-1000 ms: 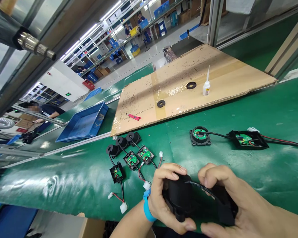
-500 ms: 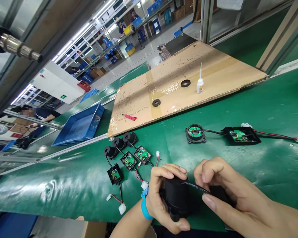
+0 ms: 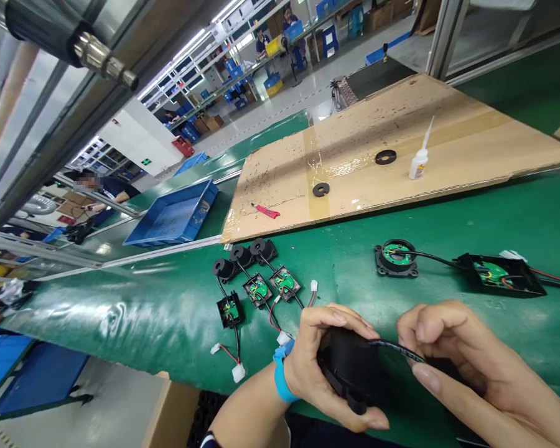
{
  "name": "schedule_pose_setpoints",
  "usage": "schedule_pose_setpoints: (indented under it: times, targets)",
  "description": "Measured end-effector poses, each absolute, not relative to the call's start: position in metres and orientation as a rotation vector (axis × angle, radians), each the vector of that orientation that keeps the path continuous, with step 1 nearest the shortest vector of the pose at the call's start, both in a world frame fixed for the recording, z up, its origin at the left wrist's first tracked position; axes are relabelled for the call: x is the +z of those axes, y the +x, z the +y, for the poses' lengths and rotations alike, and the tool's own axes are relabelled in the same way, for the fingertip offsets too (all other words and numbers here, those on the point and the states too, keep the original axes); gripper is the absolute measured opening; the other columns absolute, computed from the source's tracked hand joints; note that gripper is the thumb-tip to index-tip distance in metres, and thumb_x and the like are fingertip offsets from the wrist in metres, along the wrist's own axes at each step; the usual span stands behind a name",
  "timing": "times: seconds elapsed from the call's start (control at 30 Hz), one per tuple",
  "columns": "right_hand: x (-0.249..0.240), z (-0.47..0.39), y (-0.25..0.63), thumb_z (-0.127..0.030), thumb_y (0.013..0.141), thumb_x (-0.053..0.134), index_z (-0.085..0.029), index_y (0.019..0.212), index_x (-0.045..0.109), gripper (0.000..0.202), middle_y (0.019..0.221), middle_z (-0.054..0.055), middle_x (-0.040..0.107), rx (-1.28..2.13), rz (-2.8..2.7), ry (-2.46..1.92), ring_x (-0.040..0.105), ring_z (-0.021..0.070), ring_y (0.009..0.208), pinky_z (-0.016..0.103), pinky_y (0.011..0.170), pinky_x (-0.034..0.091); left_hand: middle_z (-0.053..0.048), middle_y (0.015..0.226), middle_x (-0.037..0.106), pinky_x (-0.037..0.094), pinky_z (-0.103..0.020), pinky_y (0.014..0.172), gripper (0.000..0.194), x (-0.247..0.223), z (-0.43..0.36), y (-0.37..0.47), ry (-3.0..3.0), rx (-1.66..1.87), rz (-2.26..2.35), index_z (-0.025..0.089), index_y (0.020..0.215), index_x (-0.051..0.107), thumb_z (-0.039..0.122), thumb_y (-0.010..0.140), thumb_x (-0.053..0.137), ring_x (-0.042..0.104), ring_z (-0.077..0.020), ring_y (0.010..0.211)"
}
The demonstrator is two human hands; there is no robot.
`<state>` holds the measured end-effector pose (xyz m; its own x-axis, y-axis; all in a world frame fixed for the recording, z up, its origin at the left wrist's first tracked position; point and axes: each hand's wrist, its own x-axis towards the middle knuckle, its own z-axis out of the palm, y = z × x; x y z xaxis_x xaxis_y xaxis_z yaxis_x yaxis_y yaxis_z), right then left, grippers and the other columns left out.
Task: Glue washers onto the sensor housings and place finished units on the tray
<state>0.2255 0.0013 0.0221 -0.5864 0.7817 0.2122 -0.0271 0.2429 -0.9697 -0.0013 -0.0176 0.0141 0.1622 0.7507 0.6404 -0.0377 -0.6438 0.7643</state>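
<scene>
My left hand (image 3: 313, 361), with a blue wristband, is closed around a black cylindrical housing (image 3: 354, 358) that has a flanged base with lugs. A black cable (image 3: 396, 346) comes out of the housing's top. It runs to my right hand (image 3: 466, 348), whose thumb and bent fingers hold it. A dark part lies beneath the right hand, mostly hidden. Beyond my hands, a round open housing (image 3: 396, 258) with a green circuit board is wired to an open black box (image 3: 501, 274). To the left, several finished-looking black housings (image 3: 241, 256) are cabled to open boxes (image 3: 257, 291) with boards inside.
A cardboard sheet (image 3: 280, 168) lies across the green bench (image 3: 135, 311). On it are a white dropper bottle (image 3: 419, 163), two black rings (image 3: 385, 157) and a red-handled cutter (image 3: 266, 211). A blue tray (image 3: 168, 214) stands at left; a metal air fitting (image 3: 105, 59) hangs above.
The camera view has swung left, so the bench items appear farther right. Both hands keep their hold, and the housing leans a little more.
</scene>
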Motion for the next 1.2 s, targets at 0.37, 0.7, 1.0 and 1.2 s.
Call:
schedule_pose_setpoints:
  times: [0.37,0.7,1.0,1.2]
  targets:
    - [0.037,0.006,0.222,-0.033,0.111,0.046,-0.033,0.117,0.045,0.006,0.100,0.002,0.057,1.418,-1.777,-0.690,0.064,0.0161,0.092,0.021,0.081,0.058,-0.007,0.108,0.069,0.060,-0.036,0.091,0.087,0.015,-0.017,-0.005,1.862,1.499,0.721,0.027,0.135,0.047,0.061,0.069,0.092,0.070,-0.0223,0.100]
    - [0.030,0.014,0.213,-0.034,0.111,0.045,-0.031,0.114,0.046,0.004,0.098,0.001,0.060,1.350,-1.800,-0.760,0.064,0.0169,0.090,0.025,0.079,0.058,-0.013,0.118,0.072,0.061,-0.043,0.102,0.052,0.004,0.002,-0.025,2.337,1.285,0.930,0.022,0.122,0.054,0.038,0.083,0.085,0.070,-0.0283,0.123]
    - [0.007,0.027,0.194,-0.040,0.106,0.047,-0.027,0.111,0.055,0.015,0.119,0.008,0.069,1.324,-2.044,-0.847,0.069,0.0259,0.109,0.041,0.092,0.059,-0.009,0.114,0.079,0.060,-0.034,0.106,0.014,0.001,0.019,-0.046,2.810,0.758,1.548,0.017,0.102,0.065,0.014,0.104,0.051,0.072,-0.0191,0.121]
    - [0.004,0.029,0.195,-0.050,0.100,0.054,-0.029,0.127,0.055,0.034,0.157,0.012,0.050,1.294,-2.129,-0.962,0.055,0.0318,0.139,0.054,0.112,0.049,-0.007,0.123,0.079,0.054,-0.055,0.112,0.025,0.008,0.020,-0.058,2.672,0.651,1.999,0.019,0.109,0.074,0.010,0.100,0.053,0.068,-0.0304,0.128]
